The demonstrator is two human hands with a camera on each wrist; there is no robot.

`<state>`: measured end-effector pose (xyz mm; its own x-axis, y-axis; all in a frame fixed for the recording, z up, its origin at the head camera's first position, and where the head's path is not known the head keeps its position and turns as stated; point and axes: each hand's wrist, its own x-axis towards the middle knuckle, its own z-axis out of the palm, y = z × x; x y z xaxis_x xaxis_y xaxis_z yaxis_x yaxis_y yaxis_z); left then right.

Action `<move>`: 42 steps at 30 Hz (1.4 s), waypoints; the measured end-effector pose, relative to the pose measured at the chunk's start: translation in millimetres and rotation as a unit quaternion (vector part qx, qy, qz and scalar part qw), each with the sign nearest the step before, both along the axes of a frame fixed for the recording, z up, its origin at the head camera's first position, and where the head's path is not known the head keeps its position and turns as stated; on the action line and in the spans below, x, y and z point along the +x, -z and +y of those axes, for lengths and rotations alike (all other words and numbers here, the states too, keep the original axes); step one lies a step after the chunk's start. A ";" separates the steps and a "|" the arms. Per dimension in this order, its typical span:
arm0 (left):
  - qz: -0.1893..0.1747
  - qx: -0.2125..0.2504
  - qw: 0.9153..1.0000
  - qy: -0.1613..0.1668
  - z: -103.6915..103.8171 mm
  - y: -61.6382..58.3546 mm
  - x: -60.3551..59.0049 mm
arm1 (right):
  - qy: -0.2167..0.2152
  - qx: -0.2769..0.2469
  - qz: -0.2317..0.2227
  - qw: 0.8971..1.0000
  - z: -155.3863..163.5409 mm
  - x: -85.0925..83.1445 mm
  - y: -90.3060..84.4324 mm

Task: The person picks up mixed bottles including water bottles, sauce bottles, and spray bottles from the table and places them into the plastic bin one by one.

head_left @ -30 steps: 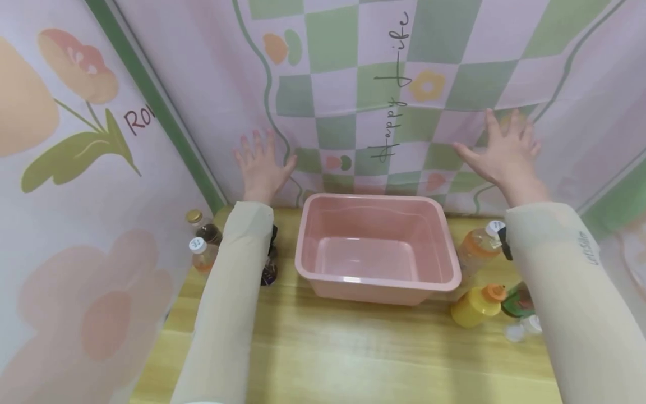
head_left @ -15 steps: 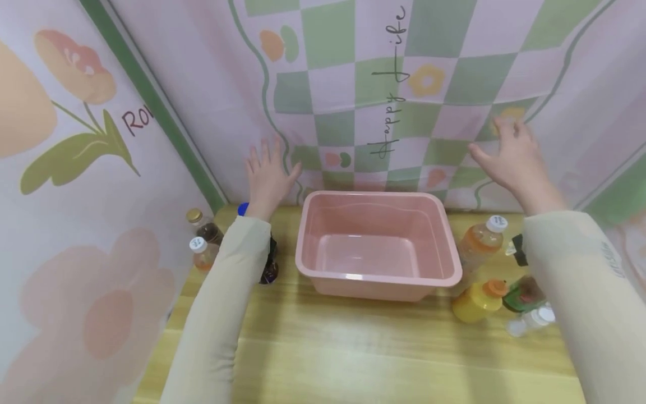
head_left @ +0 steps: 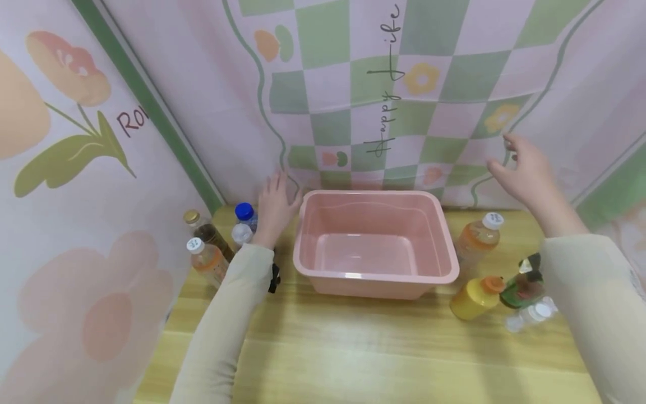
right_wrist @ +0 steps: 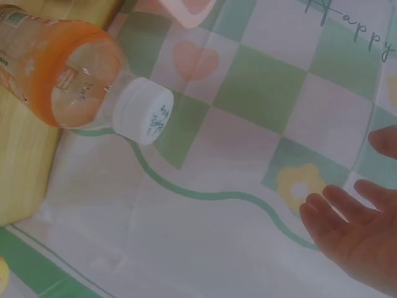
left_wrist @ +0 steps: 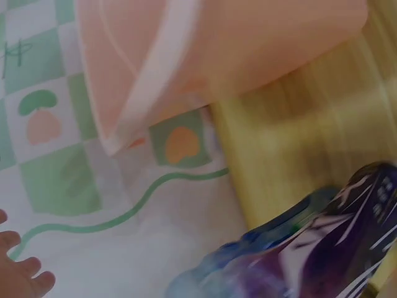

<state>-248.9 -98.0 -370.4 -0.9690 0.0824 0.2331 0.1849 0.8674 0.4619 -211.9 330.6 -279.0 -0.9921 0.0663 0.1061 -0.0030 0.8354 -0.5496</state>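
A pink plastic basin point(head_left: 439, 224) stands empty on the yellow wooden table, against the backdrop. My left hand point(head_left: 276, 202) hangs open beside the basin's far left corner, fingers straight, holding nothing. Just left of it stands a blue-capped bottle point(head_left: 245, 213). In the left wrist view the basin point(left_wrist: 186, 56) and a dark blue-purple bottle point(left_wrist: 310, 248) show blurred. My right hand point(head_left: 521, 167) is raised in the air with loosely spread fingers, empty, above and right of an orange bottle with a white cap point(head_left: 476, 238). The right wrist view shows that bottle point(right_wrist: 74, 81) and my open palm point(right_wrist: 353, 230).
Left of the basin stand a white-capped bottle point(head_left: 241, 233), a gold-capped dark bottle point(head_left: 198, 223) and an orange one point(head_left: 207, 261). On the right lie a yellow bottle point(head_left: 474, 297), a green one point(head_left: 522, 289) and a clear one point(head_left: 530, 317). Printed cloth walls point(head_left: 151, 112) close in behind and left.
Both hands have come down from the backdrop. The left hand dropped to the basin's far left corner; the right hand moved lower and to the right, its fingers less spread.
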 end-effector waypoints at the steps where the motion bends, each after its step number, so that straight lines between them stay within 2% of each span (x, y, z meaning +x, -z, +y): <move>1: 0.000 0.002 1.000 0.001 0.7 3.4 1.8 | 0.002 -0.008 0.001 1.000 1.2 1.6 2.1; 7: -0.021 0.016 1.000 0.000 7.7 22.6 10.6 | 0.016 -0.050 0.001 0.999 7.8 13.4 14.5; 14: -0.052 0.050 0.997 0.035 14.8 50.0 16.2 | 0.039 -0.081 0.023 0.996 11.9 24.3 33.7; 16: -0.064 0.075 0.994 0.045 15.3 57.8 18.1 | 0.044 -0.092 0.022 0.995 13.5 26.8 39.8; 20: -0.097 0.096 0.988 0.068 16.4 68.3 22.5 | 0.055 -0.107 0.017 0.993 16.0 32.5 51.2; 27: -0.144 0.119 0.978 0.093 16.8 75.5 26.5 | 0.074 -0.122 0.015 0.990 20.7 42.3 72.9; 32: -0.184 0.154 0.966 0.100 14.6 77.0 27.5 | 0.084 -0.130 0.021 0.988 20.5 48.3 84.7; 36: -0.191 0.181 0.960 0.099 15.2 78.1 27.7 | 0.085 -0.132 0.015 0.988 20.2 52.2 92.2; 42: -0.182 0.199 0.958 0.099 15.5 79.0 27.2 | 0.063 -0.147 0.000 0.987 19.3 53.7 100.6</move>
<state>-221.7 -82.5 -449.3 -0.9666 0.2477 -0.0659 0.0917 0.5745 0.8134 -158.3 349.9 -379.6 -0.9742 0.2165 0.0633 0.0910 0.6340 -0.7679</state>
